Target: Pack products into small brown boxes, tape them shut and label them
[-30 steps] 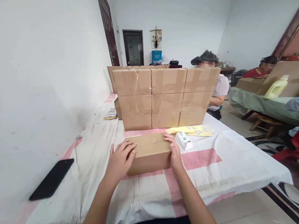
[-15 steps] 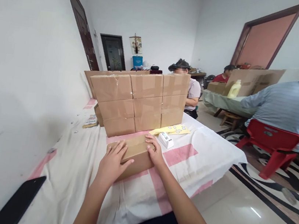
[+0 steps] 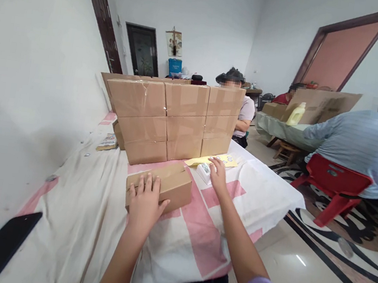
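The right hand (image 3: pixel 218 176) has left the box (image 3: pixel 175 184) for a white device (image 3: pixel 202 173) just off the box's right end; the left hand (image 3: pixel 146 203) stays on the box, fingers spread across its top at the left end, clasping nothing. Whether the right fingers grip the device, I cannot tell. The box's long axis runs left to right before the person, the device nearer the right hand. A stack (image 3: pixel 183 129) rises close behind the box, a yellow sheet (image 3: pixel 191 162) beyond its right end; cloth (image 3: pixel 256 184) stretches rightward from the box to the table's edge.
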A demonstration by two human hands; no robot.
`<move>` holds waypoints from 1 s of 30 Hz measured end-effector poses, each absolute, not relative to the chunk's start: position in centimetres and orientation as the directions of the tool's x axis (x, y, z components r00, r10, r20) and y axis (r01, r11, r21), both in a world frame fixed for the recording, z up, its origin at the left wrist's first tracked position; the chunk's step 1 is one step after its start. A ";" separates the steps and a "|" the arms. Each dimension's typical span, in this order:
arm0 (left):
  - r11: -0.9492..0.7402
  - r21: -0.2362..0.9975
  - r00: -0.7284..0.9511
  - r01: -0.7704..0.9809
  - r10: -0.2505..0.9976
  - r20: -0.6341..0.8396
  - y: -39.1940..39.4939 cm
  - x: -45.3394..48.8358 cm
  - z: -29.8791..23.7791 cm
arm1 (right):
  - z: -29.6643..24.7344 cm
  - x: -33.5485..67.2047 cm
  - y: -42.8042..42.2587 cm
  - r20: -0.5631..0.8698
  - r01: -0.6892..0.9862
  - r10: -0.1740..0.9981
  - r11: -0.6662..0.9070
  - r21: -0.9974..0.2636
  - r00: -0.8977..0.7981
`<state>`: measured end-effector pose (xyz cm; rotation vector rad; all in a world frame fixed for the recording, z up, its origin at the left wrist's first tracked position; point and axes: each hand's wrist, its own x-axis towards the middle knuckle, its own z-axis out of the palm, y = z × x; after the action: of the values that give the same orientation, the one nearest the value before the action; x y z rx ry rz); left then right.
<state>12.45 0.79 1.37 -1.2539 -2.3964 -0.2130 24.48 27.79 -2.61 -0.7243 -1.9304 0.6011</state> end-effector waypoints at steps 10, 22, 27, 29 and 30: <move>0.614 -0.107 -0.533 0.782 0.748 0.396 0.7 13.3 1.8 | -4.8 26.5 34.1 0.382 0.405 0.513 0.853 -0.330 -0.769; 0.620 -0.106 -0.540 0.778 0.745 0.392 1.8 13.7 1.9 | -4.8 26.1 32.0 0.238 0.565 0.657 0.745 -0.355 -0.715; 0.611 -0.080 -0.533 0.788 0.741 0.409 1.7 13.6 1.7 | -4.4 25.8 32.1 0.198 0.616 0.679 0.729 -0.298 -0.707; 0.611 -0.065 -0.538 0.789 0.738 0.408 1.6 13.6 1.7 | -4.3 25.8 32.2 0.193 0.614 0.672 0.735 -0.289 -0.715; 0.611 -0.057 -0.541 0.789 0.736 0.407 1.6 13.6 1.7 | -4.3 25.8 32.3 0.191 0.610 0.667 0.739 -0.286 -0.720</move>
<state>13.62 1.60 1.66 -1.2187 -2.4478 -0.1863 25.79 32.31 -4.31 -0.9998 -2.6603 0.2939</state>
